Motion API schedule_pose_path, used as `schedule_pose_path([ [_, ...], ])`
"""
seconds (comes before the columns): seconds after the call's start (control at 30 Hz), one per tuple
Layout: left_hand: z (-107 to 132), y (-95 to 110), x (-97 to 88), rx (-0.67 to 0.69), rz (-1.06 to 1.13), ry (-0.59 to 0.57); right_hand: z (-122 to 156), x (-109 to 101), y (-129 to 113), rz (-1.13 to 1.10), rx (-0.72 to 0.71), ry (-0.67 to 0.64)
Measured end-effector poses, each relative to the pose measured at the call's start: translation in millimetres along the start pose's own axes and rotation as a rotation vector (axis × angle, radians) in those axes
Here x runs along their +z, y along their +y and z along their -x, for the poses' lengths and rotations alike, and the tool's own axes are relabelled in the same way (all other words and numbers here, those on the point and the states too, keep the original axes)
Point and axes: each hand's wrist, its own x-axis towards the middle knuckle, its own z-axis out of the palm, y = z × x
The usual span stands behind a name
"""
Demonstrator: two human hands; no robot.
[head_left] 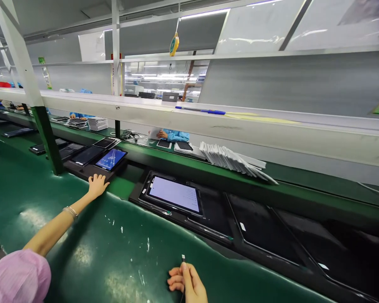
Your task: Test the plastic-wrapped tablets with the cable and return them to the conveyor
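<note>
My left hand (97, 185) is stretched far out to the left, fingers resting on the near edge of a black tray (82, 170) that holds a tablet with a lit blue screen (110, 159). My right hand (187, 283) is low at the bottom edge, fingers pinched on a thin cable with a small connector tip (183, 257). Between the hands, a tablet with a lit pale screen (174, 194) lies in another black tray (208, 210) on the green belt (91, 252).
More dark tablets in trays (265, 229) run to the right. A fanned stack of white sheets (233, 160) lies on the far ledge. A green post (49, 141) stands left. Other people's hands and blue sleeves (173, 135) work opposite. A blue pen (205, 111) lies on the white shelf.
</note>
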Motion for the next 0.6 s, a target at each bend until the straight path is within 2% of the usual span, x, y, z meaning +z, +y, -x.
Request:
schedule_pose_path([
  [0.1, -16, 2, -3.9, 0.074, -0.05, -0.028, 5, 7, -6, 0.029, -0.031, 0.034],
  [0.2, -29, 7, -20.2, 0.135, -0.058, -0.033, 9, 10, -11, 0.051, -0.048, 0.049],
  [0.3, -19, 4, -41.5, 0.202, -0.039, -0.045, 9, 7, -27, 0.127, -0.141, 0.119],
  [0.37, 3, -3, -55.3, 0.257, -0.016, -0.062, -1, 1, -49, 0.27, -0.273, 0.209],
  [0.43, 33, -12, -68.5, 0.312, 0.01, -0.084, -24, -5, -81, 0.471, -0.409, 0.307],
  [0.53, 84, -26, -85.8, 0.377, 0.043, -0.126, -86, -5, -133, 0.603, -0.458, 0.359],
  [0.6, 117, -35, -92.9, 0.401, 0.059, -0.153, -137, 3, -161, 0.692, -0.489, 0.319],
])
